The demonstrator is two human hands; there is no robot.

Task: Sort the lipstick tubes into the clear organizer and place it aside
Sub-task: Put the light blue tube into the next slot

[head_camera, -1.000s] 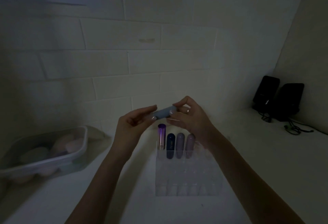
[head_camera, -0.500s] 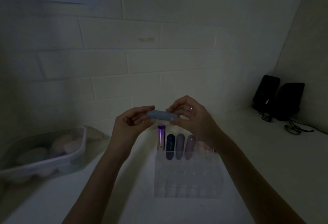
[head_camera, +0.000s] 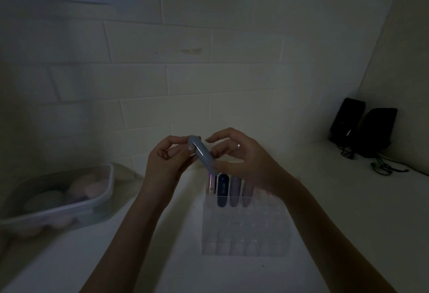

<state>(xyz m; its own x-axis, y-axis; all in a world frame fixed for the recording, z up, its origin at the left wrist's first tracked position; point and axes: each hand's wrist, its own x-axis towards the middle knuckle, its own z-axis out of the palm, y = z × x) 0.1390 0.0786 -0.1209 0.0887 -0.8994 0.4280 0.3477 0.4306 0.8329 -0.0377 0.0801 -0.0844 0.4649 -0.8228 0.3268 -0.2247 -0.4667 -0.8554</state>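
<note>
A light blue lipstick tube (head_camera: 203, 154) is held tilted above the clear organizer (head_camera: 243, 230), its upper end to the left. My left hand (head_camera: 166, 160) pinches the tube's upper end. My right hand (head_camera: 241, 160) holds its lower end with the fingers curled around it. In the organizer's back row stand several tubes: a shiny purple one (head_camera: 211, 184), a dark blue one (head_camera: 222, 190), a lilac one (head_camera: 235, 191) and a mauve one (head_camera: 247, 194) partly behind my right wrist. The room is dim.
A clear plastic tub (head_camera: 69, 206) with pale rounded items sits at the left on the white counter (head_camera: 348, 211). Two black speakers (head_camera: 362, 127) with cables stand in the right corner. A brick wall runs close behind the organizer.
The light blue tube has turned from lying level between my hands to tilting, its right end dropping toward the organizer. Both hands stayed in place above the back row.
</note>
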